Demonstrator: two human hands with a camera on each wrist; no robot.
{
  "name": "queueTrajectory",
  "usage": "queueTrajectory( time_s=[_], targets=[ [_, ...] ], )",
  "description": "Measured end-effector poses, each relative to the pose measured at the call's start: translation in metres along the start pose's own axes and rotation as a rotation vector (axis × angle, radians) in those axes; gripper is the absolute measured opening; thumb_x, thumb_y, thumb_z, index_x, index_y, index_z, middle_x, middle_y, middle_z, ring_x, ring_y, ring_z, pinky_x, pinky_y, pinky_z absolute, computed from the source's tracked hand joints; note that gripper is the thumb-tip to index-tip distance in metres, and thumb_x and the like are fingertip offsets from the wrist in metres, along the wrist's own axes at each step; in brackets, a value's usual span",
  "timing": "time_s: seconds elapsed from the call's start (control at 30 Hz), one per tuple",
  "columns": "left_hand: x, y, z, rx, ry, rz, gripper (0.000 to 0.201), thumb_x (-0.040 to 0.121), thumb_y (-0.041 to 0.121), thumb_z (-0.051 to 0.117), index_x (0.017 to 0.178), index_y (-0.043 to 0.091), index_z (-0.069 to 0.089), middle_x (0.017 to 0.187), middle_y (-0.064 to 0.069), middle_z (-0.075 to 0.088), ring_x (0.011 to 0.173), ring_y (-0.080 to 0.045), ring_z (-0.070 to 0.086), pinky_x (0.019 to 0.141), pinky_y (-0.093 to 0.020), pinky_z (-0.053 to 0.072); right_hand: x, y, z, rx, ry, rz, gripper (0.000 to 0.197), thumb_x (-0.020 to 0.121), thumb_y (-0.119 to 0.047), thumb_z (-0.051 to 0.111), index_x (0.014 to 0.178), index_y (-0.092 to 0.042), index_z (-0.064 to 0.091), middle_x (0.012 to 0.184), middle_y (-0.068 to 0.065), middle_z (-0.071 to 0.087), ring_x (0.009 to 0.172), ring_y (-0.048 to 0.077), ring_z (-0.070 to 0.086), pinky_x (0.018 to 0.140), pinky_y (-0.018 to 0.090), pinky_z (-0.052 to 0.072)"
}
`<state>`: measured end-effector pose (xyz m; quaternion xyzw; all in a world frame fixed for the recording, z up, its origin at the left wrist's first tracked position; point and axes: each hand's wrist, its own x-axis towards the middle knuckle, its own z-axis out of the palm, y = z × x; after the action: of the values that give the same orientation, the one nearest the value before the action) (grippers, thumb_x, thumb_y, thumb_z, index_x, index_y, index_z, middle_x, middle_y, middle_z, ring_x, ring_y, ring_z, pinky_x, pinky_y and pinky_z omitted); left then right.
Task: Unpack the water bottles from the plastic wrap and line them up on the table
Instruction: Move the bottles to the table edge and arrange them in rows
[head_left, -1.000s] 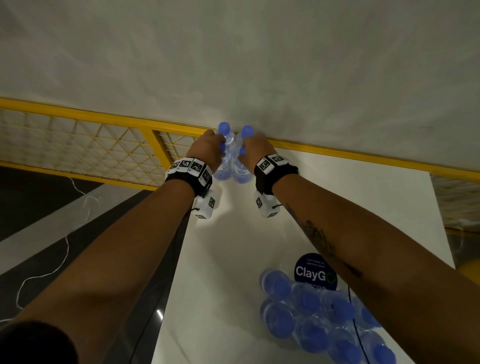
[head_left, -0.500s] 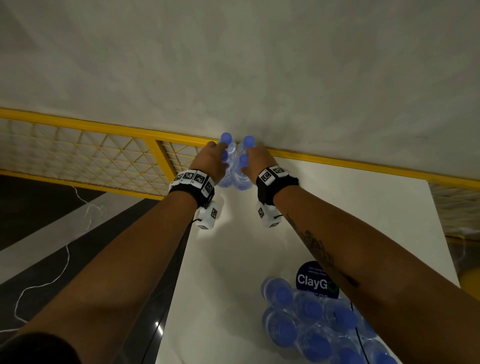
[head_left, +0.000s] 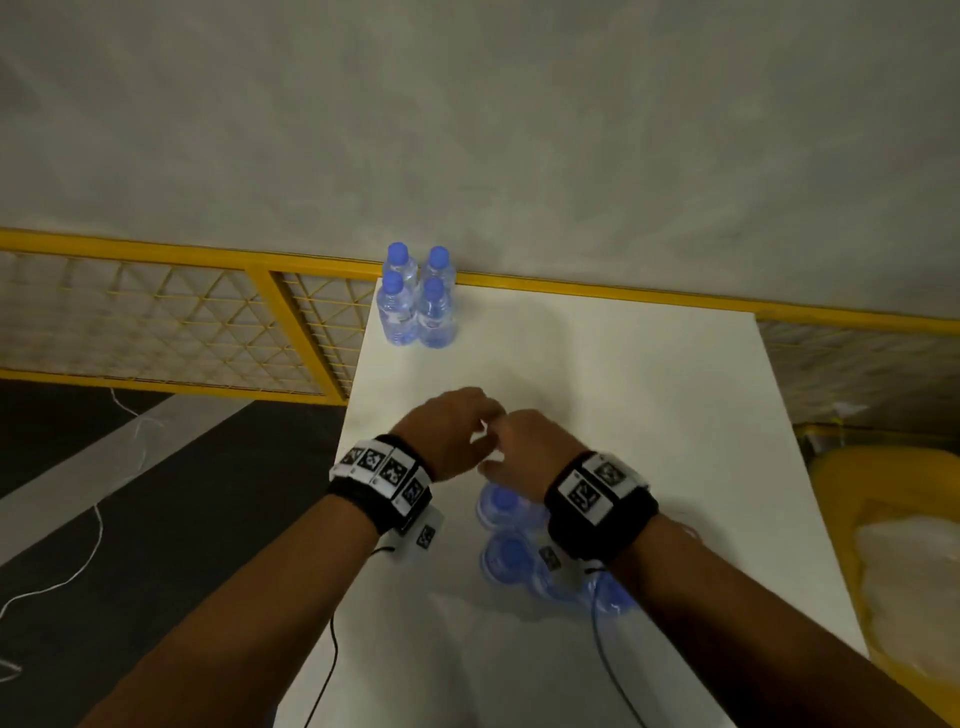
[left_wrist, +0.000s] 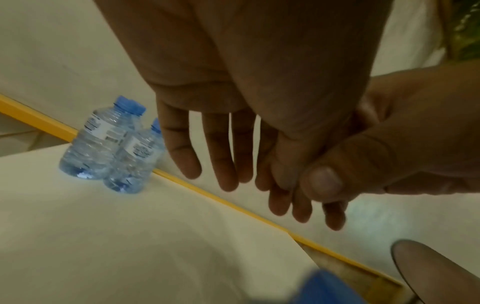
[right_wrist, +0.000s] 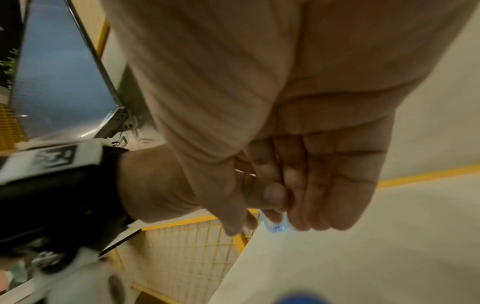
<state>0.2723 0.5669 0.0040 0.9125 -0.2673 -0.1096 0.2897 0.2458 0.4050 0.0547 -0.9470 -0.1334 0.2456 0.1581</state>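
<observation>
Several clear water bottles with blue caps (head_left: 416, 304) stand in a tight cluster at the far left corner of the white table (head_left: 623, 374); the left wrist view shows them too (left_wrist: 109, 144). The wrapped pack of bottles (head_left: 506, 540) lies near me, partly hidden under my right wrist. My left hand (head_left: 460, 428) and right hand (head_left: 524, 449) hover side by side above the middle of the table, just beyond the pack. Both are empty. The left fingers (left_wrist: 221, 156) hang straight. The right fingers (right_wrist: 319, 185) are loosely bent.
A yellow mesh fence (head_left: 156, 322) runs behind and left of the table. The table's left edge drops to a dark floor with a white cable (head_left: 78, 566). A yellow object (head_left: 893, 545) sits to the right of the table. Thin wires trail from both wristbands.
Both hands have let go of the bottles at the far corner and drawn back toward me to the pack. The bottles now stand alone by the fence.
</observation>
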Motion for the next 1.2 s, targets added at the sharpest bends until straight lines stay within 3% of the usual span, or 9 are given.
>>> queueTrajectory(
  time_s=[0.17, 0.27, 0.4, 0.47, 0.67, 0.77, 0.87, 1.03, 1.2],
  targets=[
    [-0.034, 0.032, 0.035, 0.057, -0.228, -0.013, 0.037, 0.085, 0.045, 0.073, 0.12, 0.031, 0.069, 0.117, 0.002, 0.062, 0.101, -0.02, 0.065, 0.088, -0.036, 0.054, -0.072, 0.01, 0.047, -0.05, -0.119, 0.048, 0.044, 0.08, -0.047, 0.054, 0.106, -0.014, 0.066, 0.096, 0.006, 0.065, 0.089, 0.025, 0.066, 0.075, 0.036, 0.054],
    [-0.043, 0.042, 0.045, 0.05, -0.241, -0.027, 0.034, 0.088, 0.026, 0.072, 0.122, 0.024, 0.071, 0.117, -0.003, 0.061, 0.102, -0.026, 0.065, 0.091, -0.038, 0.053, -0.088, 0.011, 0.074, -0.017, -0.07, 0.1, 0.031, 0.084, -0.033, 0.06, 0.108, -0.012, 0.059, 0.098, 0.007, 0.06, 0.083, 0.023, 0.054, 0.07, 0.035, 0.045],
    [-0.045, 0.046, 0.051, 0.13, -0.192, -0.083, 0.039, 0.086, 0.011, 0.068, 0.124, 0.019, 0.07, 0.116, -0.009, 0.06, 0.099, -0.031, 0.066, 0.085, -0.036, 0.052, -0.083, 0.009, 0.102, -0.037, -0.012, 0.069, 0.019, 0.095, -0.016, 0.049, 0.107, -0.008, 0.061, 0.106, 0.011, 0.064, 0.101, 0.031, 0.063, 0.08, 0.038, 0.048],
    [-0.045, 0.049, 0.054, 0.186, -0.173, -0.086, 0.035, 0.087, 0.008, 0.065, 0.121, 0.013, 0.069, 0.117, -0.01, 0.06, 0.1, -0.033, 0.066, 0.084, -0.039, 0.053, -0.082, 0.007, 0.106, -0.035, 0.046, 0.079, 0.022, 0.094, -0.011, 0.049, 0.113, -0.007, 0.059, 0.109, 0.012, 0.061, 0.099, 0.032, 0.063, 0.073, 0.04, 0.047],
    [-0.045, 0.054, 0.056, 0.396, -0.128, -0.161, 0.029, 0.092, 0.019, 0.06, 0.121, 0.023, 0.059, 0.12, 0.002, 0.054, 0.107, -0.024, 0.06, 0.076, -0.039, 0.054, -0.079, -0.002, 0.094, -0.021, 0.08, -0.021, 0.031, 0.097, -0.013, 0.04, 0.124, 0.002, 0.049, 0.115, 0.019, 0.06, 0.098, 0.032, 0.062, 0.082, 0.039, 0.047],
    [-0.036, 0.055, 0.04, 0.423, -0.052, -0.175, 0.033, 0.088, 0.016, 0.06, 0.12, 0.025, 0.058, 0.12, 0.004, 0.054, 0.107, -0.023, 0.058, 0.076, -0.041, 0.056, -0.077, 0.0, 0.071, 0.06, 0.169, -0.01, 0.027, 0.09, -0.019, 0.052, 0.112, -0.005, 0.058, 0.099, 0.012, 0.058, 0.085, 0.031, 0.062, 0.074, 0.037, 0.05],
    [-0.012, 0.051, 0.015, 0.401, 0.011, -0.203, 0.031, 0.087, 0.018, 0.061, 0.117, 0.027, 0.058, 0.117, 0.004, 0.053, 0.109, -0.023, 0.056, 0.077, -0.041, 0.053, -0.063, 0.001, 0.039, 0.123, 0.204, 0.017, 0.021, 0.086, -0.02, 0.059, 0.103, -0.008, 0.061, 0.078, -0.002, 0.044, 0.073, 0.023, 0.053, 0.063, 0.028, 0.036],
    [0.053, 0.032, -0.03, 0.465, 0.061, -0.213, 0.028, 0.092, 0.026, 0.061, 0.12, 0.025, 0.058, 0.119, 0.001, 0.056, 0.115, -0.027, 0.056, 0.084, -0.045, 0.051, -0.01, 0.009, -0.017, 0.162, 0.215, 0.051, 0.032, 0.082, -0.027, 0.068, 0.108, -0.009, 0.065, 0.102, 0.012, 0.063, 0.092, 0.031, 0.066, 0.074, 0.031, 0.049],
    [0.134, -0.001, -0.065, 0.567, 0.078, -0.257, 0.025, 0.095, 0.035, 0.058, 0.118, 0.026, 0.063, 0.122, 0.001, 0.061, 0.115, -0.029, 0.06, 0.083, -0.044, 0.047, 0.058, 0.023, -0.057, 0.238, 0.21, 0.09, 0.033, 0.082, -0.026, 0.07, 0.109, -0.008, 0.062, 0.096, 0.01, 0.064, 0.087, 0.027, 0.065, 0.072, 0.029, 0.047]
  ],
)
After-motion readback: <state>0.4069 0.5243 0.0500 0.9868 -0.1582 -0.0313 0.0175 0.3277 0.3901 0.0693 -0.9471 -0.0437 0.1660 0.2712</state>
